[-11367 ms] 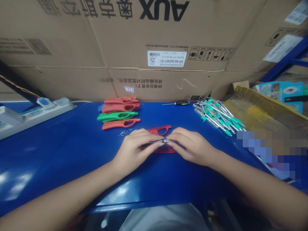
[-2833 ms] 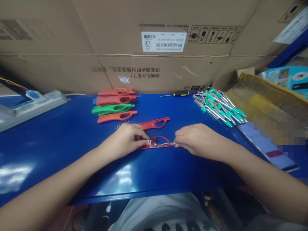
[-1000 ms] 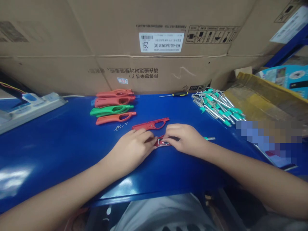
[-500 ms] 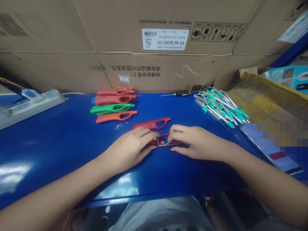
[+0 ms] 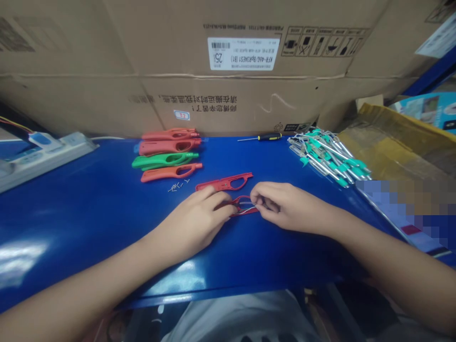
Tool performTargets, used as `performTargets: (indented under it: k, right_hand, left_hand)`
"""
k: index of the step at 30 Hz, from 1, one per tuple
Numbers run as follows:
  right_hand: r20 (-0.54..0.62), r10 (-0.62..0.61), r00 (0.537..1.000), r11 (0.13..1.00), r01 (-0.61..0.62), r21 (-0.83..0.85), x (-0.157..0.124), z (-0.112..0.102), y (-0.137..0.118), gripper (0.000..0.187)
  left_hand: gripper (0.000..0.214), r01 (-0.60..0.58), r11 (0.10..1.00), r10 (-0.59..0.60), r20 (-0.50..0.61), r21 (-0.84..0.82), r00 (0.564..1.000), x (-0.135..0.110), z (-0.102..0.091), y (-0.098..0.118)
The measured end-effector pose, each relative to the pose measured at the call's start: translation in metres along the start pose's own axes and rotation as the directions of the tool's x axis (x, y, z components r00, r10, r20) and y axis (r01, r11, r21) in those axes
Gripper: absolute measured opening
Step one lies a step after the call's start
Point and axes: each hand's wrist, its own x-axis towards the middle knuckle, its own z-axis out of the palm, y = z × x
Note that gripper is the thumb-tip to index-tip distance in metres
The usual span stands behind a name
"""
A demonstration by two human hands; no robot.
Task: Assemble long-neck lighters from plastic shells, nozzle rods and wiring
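Two bare hands side by side on a glossy blue workbench (image 5: 74, 228): the left hand (image 5: 194, 221) low and flat-fingered, fingertips over the left end of a dark red plastic handle frame (image 5: 245, 213), and the right hand (image 5: 287, 206) with thumb and fingers drawn into a narrow pinch at the frame's middle, right among thin silvery wires (image 5: 245, 205). Whether either hand truly grips anything, no telling (too small and too shaded by the fingers). Frame lying flat on the bench, directly between the hands. Just above it and nearly touching the left fingers, a second, bare red plastic handle frame (image 5: 224, 182), also flat. Farther up and to the left, four plastic handles in a stack-like row: two coral-red (image 5: 169, 147), one green (image 5: 164, 160), one orange (image 5: 171, 172). Just below them, a few tiny metal screws (image 5: 178, 185). Near the back edge, a slim screwdriver with a black-and-yellow grip (image 5: 269, 137). To the right, a loose heap of metal rods with teal-green tips (image 5: 327, 156). Along the left, a white power strip (image 5: 46, 154). Behind everything, a large brown cardboard carton (image 5: 228, 95).
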Motion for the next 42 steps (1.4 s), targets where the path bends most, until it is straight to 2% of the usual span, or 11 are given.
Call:
performTargets:
  k: [5, 10, 16, 21, 31, 42]
  right_hand:
    - [-0.025, -0.043, 0.999, 0.998, 0.042, -0.051, 0.0001, 0.0073, 0.0043, 0.022]
    - [-0.008, -0.023, 1.000, 0.991, 0.022, -0.130, 0.0008, 0.0101, 0.0034, 0.016]
    - [-0.060, 0.040, 0.997, 0.996, -0.045, -0.072, 0.0043, 0.0104, 0.0015, 0.008]
    - [-0.045, 0.071, 0.996, 0.996, -0.073, -0.050, 0.0045, 0.0075, -0.0015, 0.007]
    - [-0.057, -0.001, 0.998, 0.999, -0.002, -0.051, 0.0037, 0.0110, 0.0035, 0.012]
    - [-0.038, -0.015, 0.999, 1.000, 0.015, -0.013, 0.0039, 0.0091, 0.0022, 0.015]
  left_hand:
    - [0.026, -0.004, 0.998, 0.004, -0.002, 0.069, 1.000, -0.0001, 0.0017, 0.0012]
    - [0.028, -0.004, 0.996, 0.006, -0.014, 0.088, 1.000, -0.0013, 0.0024, 0.0008]
    - [0.028, 0.010, 0.999, -0.007, -0.054, 0.051, 0.999, -0.0010, 0.0036, 0.0026]
    - [0.028, 0.031, 0.999, -0.029, -0.044, 0.032, 0.999, -0.0004, 0.0058, 0.0041]
    - [0.028, 0.042, 0.999, -0.041, -0.036, 0.027, 0.999, 0.0004, 0.0083, 0.0027]
    - [0.026, 0.052, 0.998, -0.053, -0.040, -0.025, 0.998, 0.0013, 0.0069, 0.0025]
